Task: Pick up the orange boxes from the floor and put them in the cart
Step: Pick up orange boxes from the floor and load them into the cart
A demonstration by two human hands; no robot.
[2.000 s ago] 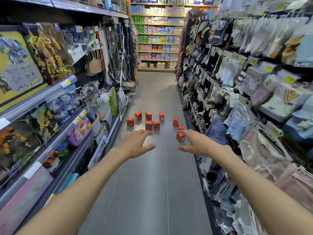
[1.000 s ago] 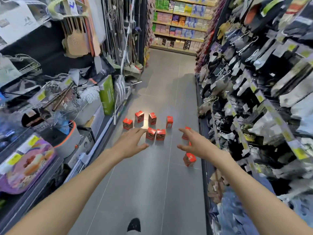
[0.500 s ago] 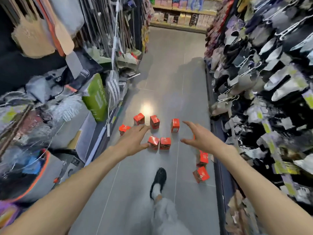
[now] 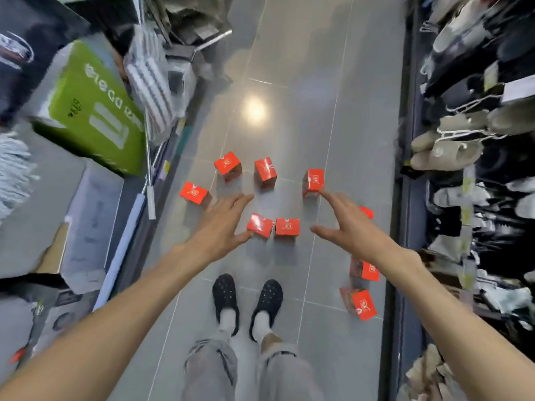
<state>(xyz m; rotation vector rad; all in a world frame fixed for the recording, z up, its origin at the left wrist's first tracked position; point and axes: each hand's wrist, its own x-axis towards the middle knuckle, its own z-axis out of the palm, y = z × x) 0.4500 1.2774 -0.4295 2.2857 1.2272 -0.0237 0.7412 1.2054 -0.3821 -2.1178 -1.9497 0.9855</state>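
Several small orange boxes lie scattered on the grey tile floor of a shop aisle. Two of them, a tilted box (image 4: 260, 225) and an upright box (image 4: 287, 226), sit side by side between my hands. My left hand (image 4: 222, 224) is open above the floor, its thumb close to the tilted box. My right hand (image 4: 346, 224) is open too, its forefinger near the corner of a farther box (image 4: 313, 181). Three more boxes (image 4: 227, 165) lie beyond, others (image 4: 359, 303) lie at the right by the shelf. No cart is in view.
My two feet in black clogs (image 4: 246, 299) stand just behind the boxes. Shelves with a green carton (image 4: 95, 108) and mops crowd the left side. Racks of slippers and socks (image 4: 451, 146) line the right.
The view has moved forward and tipped down, so the boxes are now right under my hands. Both hands stay open and have drawn nearer to the boxes. My feet have come into view.
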